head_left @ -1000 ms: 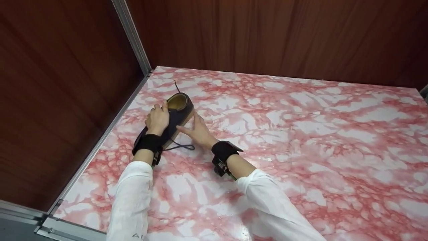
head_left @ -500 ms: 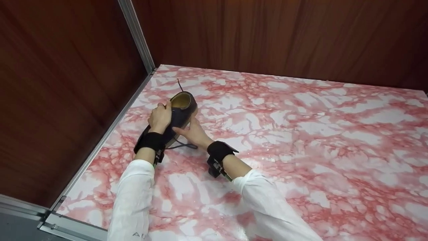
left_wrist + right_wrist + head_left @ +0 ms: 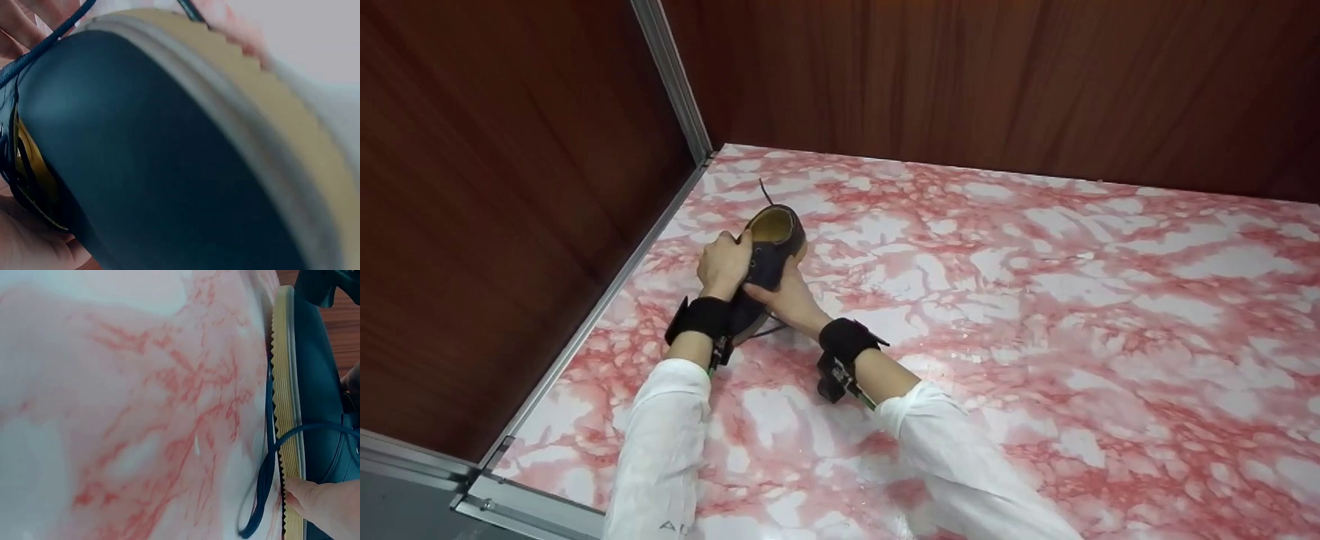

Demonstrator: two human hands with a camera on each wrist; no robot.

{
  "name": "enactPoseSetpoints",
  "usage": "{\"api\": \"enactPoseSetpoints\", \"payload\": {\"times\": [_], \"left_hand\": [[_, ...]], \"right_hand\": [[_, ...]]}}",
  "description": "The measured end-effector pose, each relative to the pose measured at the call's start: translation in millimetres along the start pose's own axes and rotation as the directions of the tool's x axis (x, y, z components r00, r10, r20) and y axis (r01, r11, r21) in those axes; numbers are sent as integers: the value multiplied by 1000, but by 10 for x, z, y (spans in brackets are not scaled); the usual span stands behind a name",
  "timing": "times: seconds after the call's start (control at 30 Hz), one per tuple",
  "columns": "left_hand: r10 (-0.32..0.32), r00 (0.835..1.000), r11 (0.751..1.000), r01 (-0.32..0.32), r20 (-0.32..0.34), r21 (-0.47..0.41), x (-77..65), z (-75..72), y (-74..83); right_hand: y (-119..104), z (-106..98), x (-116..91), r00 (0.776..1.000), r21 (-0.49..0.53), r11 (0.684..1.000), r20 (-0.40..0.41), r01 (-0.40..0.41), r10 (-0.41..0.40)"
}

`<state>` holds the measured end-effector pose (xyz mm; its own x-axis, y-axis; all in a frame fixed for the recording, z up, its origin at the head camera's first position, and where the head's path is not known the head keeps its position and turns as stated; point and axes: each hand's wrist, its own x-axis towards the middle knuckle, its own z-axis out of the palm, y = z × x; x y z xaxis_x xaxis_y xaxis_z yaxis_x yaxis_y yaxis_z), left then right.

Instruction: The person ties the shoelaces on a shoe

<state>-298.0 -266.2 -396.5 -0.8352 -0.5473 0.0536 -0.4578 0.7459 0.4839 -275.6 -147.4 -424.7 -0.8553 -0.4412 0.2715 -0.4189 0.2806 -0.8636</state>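
A dark navy lace-up shoe (image 3: 769,259), yellow inside, lies at the left of the table with its heel pointing away and its toe towards me. My left hand (image 3: 725,262) grips its left side near the opening. On the other side my right hand (image 3: 795,300) holds it, thumb across the upper; most of its fingers are hidden. Close up in the left wrist view are the smooth toe (image 3: 140,140) and the tan sole (image 3: 225,50). A blue lace (image 3: 261,484) hangs beside the ridged sole in the right wrist view. Another lace end (image 3: 766,193) sticks out past the heel.
The tabletop (image 3: 1035,315) has a red and white marbled pattern. A brown wood-grain panel (image 3: 510,187) stands along the left, and another panel (image 3: 960,82) closes the back. Metal rails (image 3: 675,90) run along the corner and left edge.
My right hand has closed in on the shoe, its thumb now farther over the upper. The shoe appears slightly farther right in the view, which has also shifted slightly. My left hand keeps its grip.
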Motion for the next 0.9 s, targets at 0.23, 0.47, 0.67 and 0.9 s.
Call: {"api": "enactPoseSetpoints", "payload": {"times": [0.23, 0.47, 0.67, 0.9], "left_hand": [[35, 999, 999, -35, -33, 1, -25, -10, 1], [39, 998, 999, -37, -57, 27, -36, 2, 0], [37, 997, 999, -35, -70, 35, -48, 7, 11], [21, 998, 999, -18, -53, 48, -67, 6, 28]], "right_hand": [[-11, 8, -25, 998, -13, 999, -46, 47, -48], [-35, 19, -40, 994, -35, 998, -95, 44, -47], [-35, 16, -48, 995, -118, 991, -94, -56, 45], [-23, -23, -38, 994, -123, 987, -53, -105, 99]]}}
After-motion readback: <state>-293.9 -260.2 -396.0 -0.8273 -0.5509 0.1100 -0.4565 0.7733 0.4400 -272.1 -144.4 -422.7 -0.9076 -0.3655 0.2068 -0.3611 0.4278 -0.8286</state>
